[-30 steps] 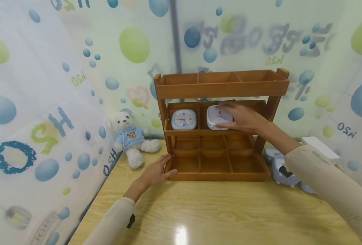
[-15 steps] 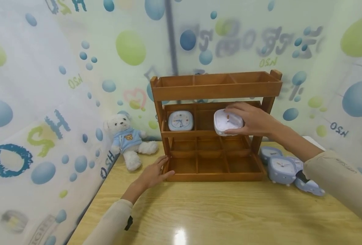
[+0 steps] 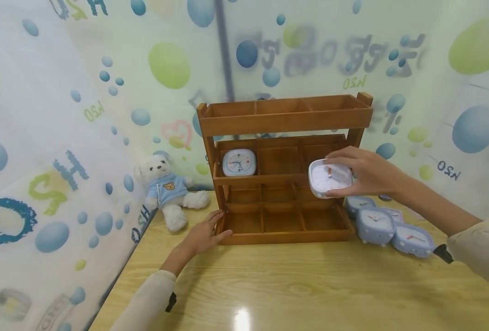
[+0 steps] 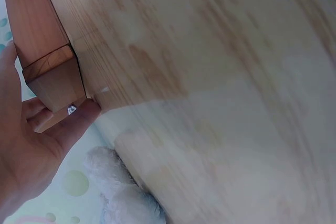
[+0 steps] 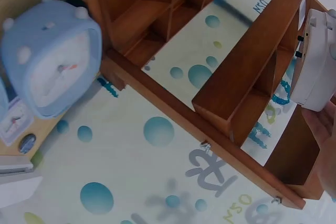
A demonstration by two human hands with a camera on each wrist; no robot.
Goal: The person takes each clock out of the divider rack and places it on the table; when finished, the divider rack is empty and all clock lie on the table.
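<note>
My right hand holds a white alarm clock by its right side, fingers above and thumb below, in front of the wooden rack. In the right wrist view the held clock appears at the right edge, with its back and small black knobs showing. My left hand rests at the rack's lower left corner, fingers along the side and thumb near the front; in the left wrist view this hand touches the corner block. Another white alarm clock stands in the middle tier's left compartment.
Several blue alarm clocks stand on the wooden table at the rack's right. A white teddy bear in a blue hoodie sits left of the rack. A patterned curtain hangs close behind.
My right hand has brought the white clock out of the middle tier, moving it right and down toward me. The left hand stays at the rack's corner. The head view has shifted slightly.
</note>
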